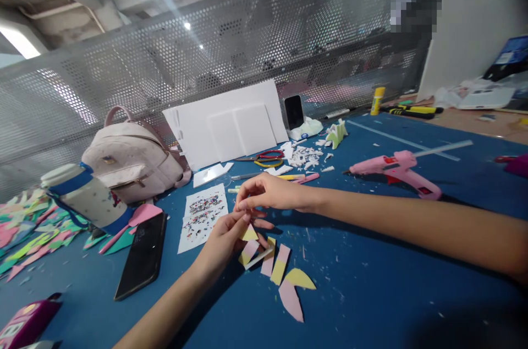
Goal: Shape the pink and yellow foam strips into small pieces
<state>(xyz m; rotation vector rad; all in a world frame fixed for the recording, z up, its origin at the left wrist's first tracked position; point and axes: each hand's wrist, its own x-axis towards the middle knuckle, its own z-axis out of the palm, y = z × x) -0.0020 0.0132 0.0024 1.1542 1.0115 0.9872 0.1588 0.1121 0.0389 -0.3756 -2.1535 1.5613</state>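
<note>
My left grip [225,236] pinches a small yellow cut-out [249,233] between thumb and fingers, low over the middle of the blue worktop [358,283], while my right grip [266,192] curls in from above, its thumb and fingertips bunched beside my left thumb; I cannot tell whether anything is caught between them. Just beneath my left fingers sits a pink-and-yellow piece [249,251], with two more strips [281,265] in the same colours beside it. Near them, a yellow leaf shape [300,278] and a pink leaf shape [291,300] meet at one end. Beyond my left fingers, a white sheet [206,208] carries dark and coloured specks, and a black phone [142,255] lies to its left. Past my right wrist are scissors [270,163] with red and yellow handles and a heap of white scraps [305,156]. A pink glue gun [375,166] lies on its side beyond my right forearm. Farther out, a white-and-blue cup [84,195] leans before a pale backpack [132,153], and white boards [225,129] stand against a perforated metal screen [247,57].
</note>
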